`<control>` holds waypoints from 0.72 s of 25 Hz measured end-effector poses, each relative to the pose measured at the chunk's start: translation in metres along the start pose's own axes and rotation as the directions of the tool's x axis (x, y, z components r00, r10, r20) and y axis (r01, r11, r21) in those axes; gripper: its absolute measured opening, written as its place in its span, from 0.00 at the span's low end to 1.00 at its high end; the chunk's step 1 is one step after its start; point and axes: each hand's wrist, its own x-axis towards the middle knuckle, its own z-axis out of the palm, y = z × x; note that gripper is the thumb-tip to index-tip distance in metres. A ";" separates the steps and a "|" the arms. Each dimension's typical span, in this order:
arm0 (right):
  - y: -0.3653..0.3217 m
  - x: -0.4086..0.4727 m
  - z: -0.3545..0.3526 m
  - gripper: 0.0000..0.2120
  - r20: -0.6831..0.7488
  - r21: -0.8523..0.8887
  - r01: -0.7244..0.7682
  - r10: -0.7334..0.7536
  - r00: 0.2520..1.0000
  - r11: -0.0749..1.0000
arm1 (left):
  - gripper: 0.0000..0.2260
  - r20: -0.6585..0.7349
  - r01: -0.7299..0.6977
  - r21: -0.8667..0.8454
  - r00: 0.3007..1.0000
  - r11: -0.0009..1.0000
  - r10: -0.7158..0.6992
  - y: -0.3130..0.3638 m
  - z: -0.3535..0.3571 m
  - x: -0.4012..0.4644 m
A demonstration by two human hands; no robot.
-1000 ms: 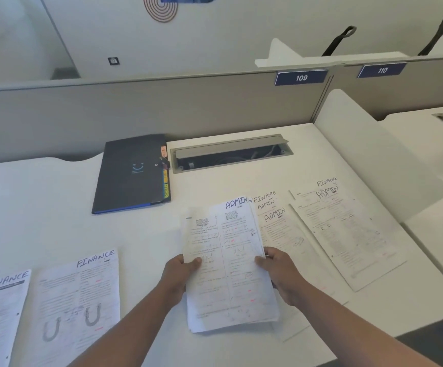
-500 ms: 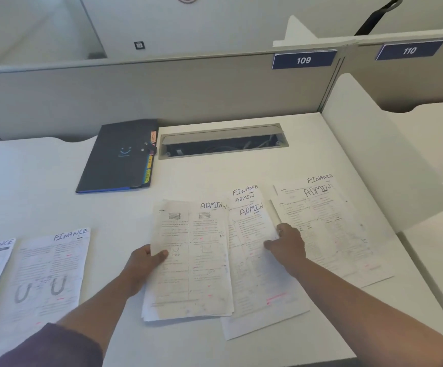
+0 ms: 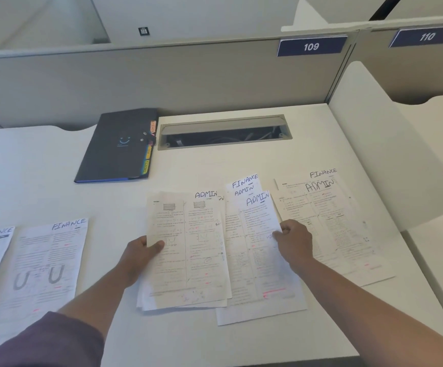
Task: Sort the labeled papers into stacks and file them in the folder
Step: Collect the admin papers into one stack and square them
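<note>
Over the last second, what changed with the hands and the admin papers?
The right hand let go of the ADMIN stack and moved right to the middle pile, where its grip now pinches the top ADMIN sheet. The left hand kept hold of the stack and lowered it toward the desk. The folder, the two FINANCE sheets on the left and the right-hand pile stayed put.

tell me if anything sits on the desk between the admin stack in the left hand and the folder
Nothing visible does: bare desk lies between the ADMIN stack that the left hand grips and the closed folder.
</note>
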 end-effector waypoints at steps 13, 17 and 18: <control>-0.067 0.019 -0.072 0.01 -0.198 0.001 0.297 -0.291 0.936 0.955 | 0.09 0.036 0.000 -0.019 0.999 1.000 0.000 0.003 0.001 -0.006; -0.084 0.024 -0.078 0.02 -0.135 0.179 0.241 -0.219 0.966 0.954 | 0.09 0.073 0.015 -0.041 0.997 0.999 -0.012 0.005 0.000 -0.012; -0.084 0.021 -0.073 0.03 -0.118 0.213 0.221 -0.200 0.973 0.952 | 0.09 0.081 0.016 -0.042 0.997 0.999 -0.013 0.005 0.000 -0.013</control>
